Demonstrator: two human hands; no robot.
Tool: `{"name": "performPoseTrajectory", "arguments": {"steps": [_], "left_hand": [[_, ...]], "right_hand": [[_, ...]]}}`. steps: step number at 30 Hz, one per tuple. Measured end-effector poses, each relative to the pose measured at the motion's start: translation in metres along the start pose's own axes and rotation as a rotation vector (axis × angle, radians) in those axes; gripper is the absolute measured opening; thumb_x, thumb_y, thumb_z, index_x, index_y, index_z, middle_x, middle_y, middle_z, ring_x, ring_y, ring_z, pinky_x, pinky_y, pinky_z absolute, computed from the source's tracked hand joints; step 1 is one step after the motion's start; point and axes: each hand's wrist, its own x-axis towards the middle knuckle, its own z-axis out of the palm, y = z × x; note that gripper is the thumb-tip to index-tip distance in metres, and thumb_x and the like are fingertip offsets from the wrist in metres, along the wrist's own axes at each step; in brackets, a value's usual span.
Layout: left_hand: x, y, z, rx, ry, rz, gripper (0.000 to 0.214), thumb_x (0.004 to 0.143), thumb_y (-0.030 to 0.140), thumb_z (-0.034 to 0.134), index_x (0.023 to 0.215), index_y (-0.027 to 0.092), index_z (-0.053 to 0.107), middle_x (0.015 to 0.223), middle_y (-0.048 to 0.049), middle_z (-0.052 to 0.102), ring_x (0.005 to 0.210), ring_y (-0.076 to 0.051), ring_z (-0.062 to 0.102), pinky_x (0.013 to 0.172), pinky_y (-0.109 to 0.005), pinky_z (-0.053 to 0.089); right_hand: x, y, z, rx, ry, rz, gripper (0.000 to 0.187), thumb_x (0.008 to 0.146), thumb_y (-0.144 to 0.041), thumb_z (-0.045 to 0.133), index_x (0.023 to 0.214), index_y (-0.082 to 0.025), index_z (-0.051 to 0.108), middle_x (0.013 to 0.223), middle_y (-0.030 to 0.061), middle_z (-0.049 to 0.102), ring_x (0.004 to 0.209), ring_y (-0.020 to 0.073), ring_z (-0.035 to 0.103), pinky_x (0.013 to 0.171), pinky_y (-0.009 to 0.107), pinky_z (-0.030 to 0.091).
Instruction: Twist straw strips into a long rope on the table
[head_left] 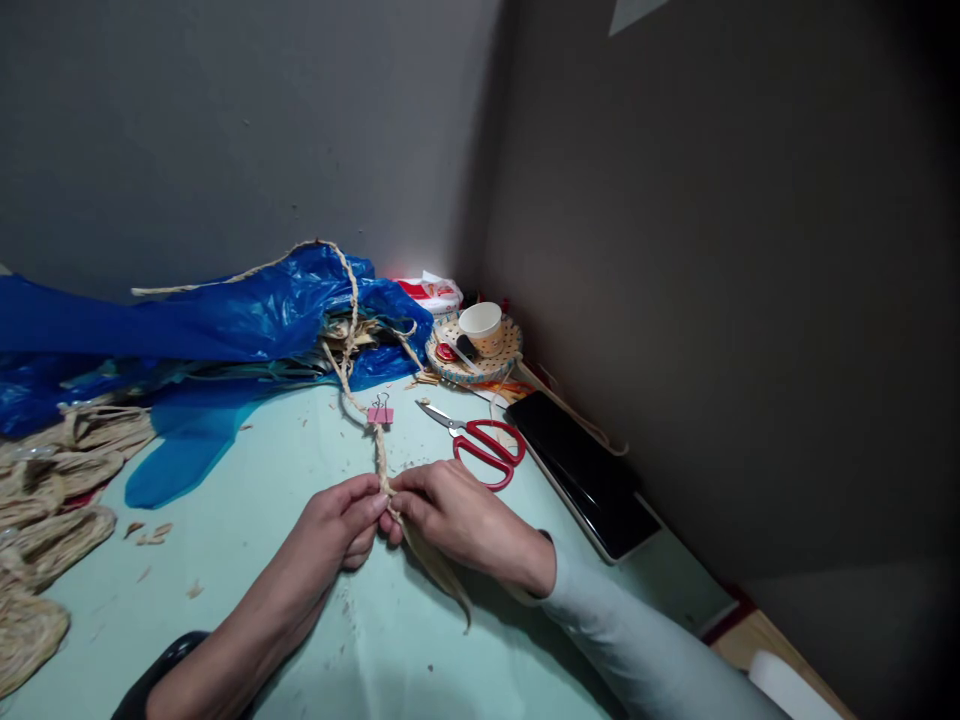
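A pale braid of dried plant fibre (381, 452) runs toward me from a pink binder clip (380, 415) on the table. Its near end is pinched between the fingertips of my left hand (346, 515). My right hand (450, 515) meets the left there, its fingers closed on the same braid. From under the right hand a loose, flat fibre strip (442, 575) trails toward me. Beyond the clip the braid climbs over a blue plastic bag and ends at the left. Red-handled scissors (487, 450) lie slightly open just past my right hand.
The blue plastic bag (247, 320) holds dried fibre along the wall. Coiled fibre bundles (67, 500) lie at the left. A woven tray (480, 375) carries a paper cup (481, 328). A dark-screened tablet (577, 470) sits at the right near the wall. Fibre scraps dot the pale green tabletop (247, 540).
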Motion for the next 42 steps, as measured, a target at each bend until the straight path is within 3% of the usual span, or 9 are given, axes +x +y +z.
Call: {"name": "performPoseTrajectory", "arguments": {"steps": [4, 8, 18, 23, 25, 28, 32, 34, 42], "left_hand": [[0.001, -0.005, 0.003, 0.094, 0.098, 0.021, 0.033, 0.077, 0.044, 0.065, 0.060, 0.017, 0.056, 0.043, 0.0125, 0.026, 0.043, -0.005, 0.015, 0.044, -0.022, 0.009], [0.001, -0.010, 0.006, 0.145, 0.207, 0.039, 0.033, 0.074, 0.045, 0.066, 0.059, 0.016, 0.060, 0.042, 0.0120, 0.026, 0.043, -0.006, 0.018, 0.044, -0.021, 0.011], [-0.008, -0.005, 0.009, -0.082, 0.198, -0.043, 0.028, 0.066, 0.040, 0.078, 0.081, 0.017, 0.075, 0.058, 0.0030, 0.062, 0.061, -0.014, 0.059, 0.054, -0.019, 0.040], [-0.010, -0.005, 0.004, -0.106, 0.166, -0.053, 0.027, 0.065, 0.039, 0.080, 0.081, 0.018, 0.073, 0.069, 0.0004, 0.070, 0.061, -0.013, 0.061, 0.057, -0.020, 0.044], [-0.010, -0.005, 0.003, -0.088, 0.154, -0.023, 0.027, 0.069, 0.040, 0.077, 0.085, 0.018, 0.073, 0.060, 0.0029, 0.065, 0.054, -0.012, 0.056, 0.052, -0.020, 0.041], [-0.011, -0.005, 0.003, -0.097, 0.140, -0.002, 0.029, 0.073, 0.037, 0.075, 0.094, 0.017, 0.072, 0.063, 0.0028, 0.065, 0.060, -0.013, 0.059, 0.056, -0.021, 0.043], [-0.010, -0.007, 0.004, -0.164, 0.117, 0.011, 0.034, 0.072, 0.030, 0.076, 0.102, 0.019, 0.066, 0.085, -0.0016, 0.073, 0.078, -0.015, 0.064, 0.075, -0.024, 0.049], [-0.009, -0.008, 0.004, -0.146, 0.127, 0.023, 0.041, 0.071, 0.033, 0.077, 0.106, 0.020, 0.061, 0.085, -0.0013, 0.074, 0.072, -0.014, 0.064, 0.068, -0.023, 0.049], [-0.009, -0.008, 0.007, -0.142, 0.188, 0.005, 0.053, 0.060, 0.043, 0.083, 0.098, 0.026, 0.051, 0.075, 0.0021, 0.073, 0.072, -0.018, 0.068, 0.071, -0.026, 0.050]], "right_hand": [[-0.008, -0.009, 0.001, -0.432, 0.098, 0.089, 0.029, 0.095, -0.027, 0.049, 0.077, -0.014, 0.069, 0.070, 0.0092, 0.070, 0.061, 0.0162, 0.058, 0.056, 0.029, 0.026], [-0.016, -0.019, 0.015, -0.667, 0.117, 0.007, 0.016, 0.092, -0.019, 0.049, 0.087, -0.015, 0.064, 0.073, 0.0083, 0.068, 0.060, 0.0204, 0.058, 0.054, 0.032, 0.024], [-0.030, -0.024, 0.059, -0.997, 0.148, -0.257, 0.034, 0.081, 0.002, 0.047, 0.113, 0.004, 0.058, 0.078, 0.0130, 0.064, 0.061, 0.0229, 0.058, 0.043, 0.032, 0.029], [-0.024, -0.022, 0.035, -0.660, 0.066, -0.173, 0.019, 0.095, -0.026, 0.050, 0.097, -0.014, 0.064, 0.080, 0.0069, 0.069, 0.066, 0.0213, 0.061, 0.052, 0.032, 0.033], [-0.020, -0.021, 0.021, -0.529, 0.178, -0.027, 0.027, 0.098, -0.036, 0.046, 0.089, -0.018, 0.063, 0.080, 0.0058, 0.068, 0.073, 0.0217, 0.062, 0.059, 0.032, 0.036], [-0.013, -0.016, 0.009, -0.342, 0.265, 0.089, 0.022, 0.098, -0.032, 0.049, 0.094, -0.016, 0.062, 0.089, 0.0084, 0.068, 0.084, 0.0205, 0.061, 0.069, 0.030, 0.039], [-0.007, -0.006, 0.014, -0.021, 0.101, 0.040, 0.021, 0.100, -0.029, 0.046, 0.101, -0.016, 0.062, 0.087, 0.0053, 0.068, 0.080, 0.0161, 0.060, 0.071, 0.025, 0.040], [-0.005, -0.003, 0.017, 0.057, 0.086, 0.058, 0.021, 0.099, -0.029, 0.047, 0.104, -0.016, 0.062, 0.086, 0.0044, 0.068, 0.080, 0.0156, 0.059, 0.070, 0.024, 0.040], [0.001, 0.003, 0.013, 0.112, 0.045, -0.002, 0.028, 0.094, -0.021, 0.051, 0.067, -0.016, 0.059, 0.064, -0.0030, 0.058, 0.062, 0.0094, 0.052, 0.063, 0.020, 0.035]]}}
